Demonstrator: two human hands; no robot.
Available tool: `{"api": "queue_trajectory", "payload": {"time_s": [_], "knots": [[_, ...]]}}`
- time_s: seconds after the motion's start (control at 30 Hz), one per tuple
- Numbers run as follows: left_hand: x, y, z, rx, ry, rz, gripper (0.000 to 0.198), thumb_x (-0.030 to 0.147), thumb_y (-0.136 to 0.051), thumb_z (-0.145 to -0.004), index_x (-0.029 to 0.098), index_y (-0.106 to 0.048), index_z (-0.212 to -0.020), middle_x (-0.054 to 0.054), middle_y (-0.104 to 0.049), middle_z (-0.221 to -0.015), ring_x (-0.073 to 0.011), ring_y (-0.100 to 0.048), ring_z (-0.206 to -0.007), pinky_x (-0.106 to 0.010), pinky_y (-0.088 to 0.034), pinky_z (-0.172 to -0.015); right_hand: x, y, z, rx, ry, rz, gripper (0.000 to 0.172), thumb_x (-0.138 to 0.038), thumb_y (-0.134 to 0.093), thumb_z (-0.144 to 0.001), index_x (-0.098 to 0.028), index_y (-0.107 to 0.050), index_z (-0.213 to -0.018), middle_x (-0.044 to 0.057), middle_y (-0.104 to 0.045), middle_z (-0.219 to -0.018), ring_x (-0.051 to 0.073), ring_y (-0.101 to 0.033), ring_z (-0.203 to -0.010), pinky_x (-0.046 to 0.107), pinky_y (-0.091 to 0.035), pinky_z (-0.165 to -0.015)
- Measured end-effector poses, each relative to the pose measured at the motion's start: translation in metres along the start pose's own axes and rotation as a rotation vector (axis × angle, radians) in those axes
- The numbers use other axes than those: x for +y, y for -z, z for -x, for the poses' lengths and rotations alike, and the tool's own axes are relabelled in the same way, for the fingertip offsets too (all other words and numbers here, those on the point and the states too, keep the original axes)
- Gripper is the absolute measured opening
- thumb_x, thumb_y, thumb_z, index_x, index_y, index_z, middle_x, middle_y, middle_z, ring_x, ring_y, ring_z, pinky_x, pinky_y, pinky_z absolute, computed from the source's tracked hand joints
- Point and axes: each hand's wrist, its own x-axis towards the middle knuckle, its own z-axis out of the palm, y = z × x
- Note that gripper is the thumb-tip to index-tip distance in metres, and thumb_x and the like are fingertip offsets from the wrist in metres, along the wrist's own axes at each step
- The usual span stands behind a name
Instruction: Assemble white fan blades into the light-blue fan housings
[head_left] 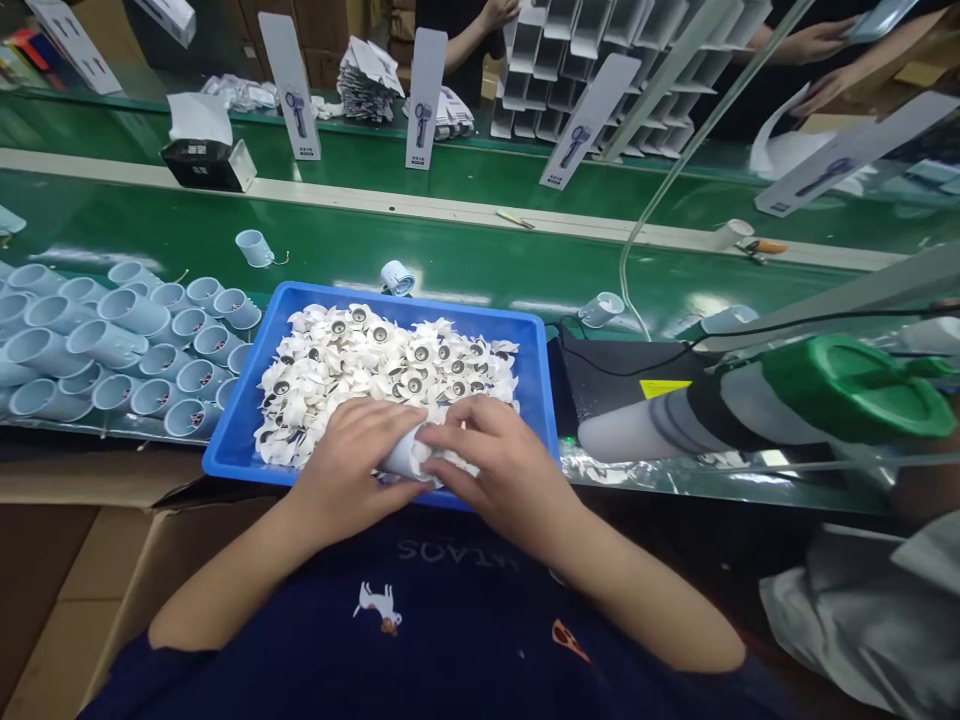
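Both my hands meet over the near edge of a blue tray (541,380) heaped with several small white fan impellers (390,365). My left hand (358,462) is closed around a pale blue-white plastic tube (405,455), which shows between the two hands. My right hand (499,462) has its fingers pinched at the tube's open end; what they press there is hidden. The tube lies roughly level, just above the impellers at the tray's front.
A stack of pale blue tubes (105,345) lies left of the tray. Loose tubes (255,248) sit on the green conveyor belt (480,255). A green-capped tool (840,395) rests at right. Other people's arms (810,45) work across the belt. Cardboard boxes (67,580) stand at lower left.
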Motion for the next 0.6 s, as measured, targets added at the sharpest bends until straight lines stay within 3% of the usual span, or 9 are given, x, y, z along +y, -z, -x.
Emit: {"api": "queue_trajectory", "payload": {"time_s": [0.1,0.2,0.3,0.43,0.53,0.6], "knots": [[0.006,-0.006,-0.001,0.061,-0.036,-0.028,0.046,0.036,-0.071,-0.090,0.022,-0.057,-0.132,-0.011,-0.074,-0.119,-0.0277,-0.068,-0.113,-0.044,-0.048,-0.102,-0.004,0.003,-0.010,-0.030,0.078,0.143,0.006,-0.020,-0.067,-0.094,-0.018,-0.073,-0.093,0.006,-0.055,-0.088,0.019,-0.052,-0.079,0.034,-0.046,-0.072],[0.008,0.002,-0.007,0.047,-0.083,0.006,0.058,0.051,-0.073,-0.086,0.024,-0.056,-0.135,-0.010,-0.072,-0.119,-0.0282,-0.066,-0.114,-0.044,-0.047,-0.103,0.004,0.018,-0.012,-0.029,0.176,-0.116,0.013,-0.029,-0.068,-0.096,-0.020,-0.072,-0.105,0.004,-0.054,-0.091,0.017,-0.057,-0.083,0.031,-0.051,-0.074],[-0.001,0.020,-0.033,-0.001,-0.113,-0.075,0.064,0.063,-0.075,-0.079,0.028,-0.062,-0.131,-0.010,-0.066,-0.119,-0.0294,-0.062,-0.112,-0.046,-0.049,-0.101,0.017,0.038,0.004,0.122,0.231,-0.241,0.021,-0.031,-0.063,-0.099,-0.025,-0.067,-0.119,0.006,-0.057,-0.102,0.018,-0.060,-0.095,0.033,-0.054,-0.084],[-0.032,0.026,-0.110,-0.163,0.071,-0.286,0.055,0.043,-0.075,-0.085,0.024,-0.058,-0.134,-0.009,-0.060,-0.123,-0.0253,-0.059,-0.117,-0.040,-0.051,-0.100,0.030,0.045,0.040,0.407,0.126,-0.171,0.017,-0.018,-0.060,-0.097,-0.025,-0.069,-0.108,0.004,-0.061,-0.093,0.017,-0.062,-0.087,0.030,-0.054,-0.077],[-0.055,-0.003,-0.188,-0.221,0.154,-0.440,0.057,0.022,-0.068,-0.089,0.016,-0.047,-0.142,-0.015,-0.047,-0.146,-0.0266,-0.045,-0.138,-0.041,-0.042,-0.113,0.031,0.037,0.058,0.414,0.136,-0.214,0.013,-0.019,-0.058,-0.096,-0.024,-0.069,-0.102,0.004,-0.065,-0.089,0.016,-0.065,-0.081,0.026,-0.056,-0.073],[-0.066,-0.033,-0.233,-0.285,0.158,-0.492,0.053,0.024,-0.067,-0.091,0.016,-0.049,-0.140,-0.015,-0.049,-0.145,-0.0269,-0.052,-0.132,-0.044,-0.046,-0.109,0.028,0.035,0.066,0.372,0.162,-0.224,0.013,-0.021,-0.057,-0.098,-0.024,-0.069,-0.101,0.004,-0.067,-0.088,0.015,-0.067,-0.080,0.025,-0.056,-0.073]]}}
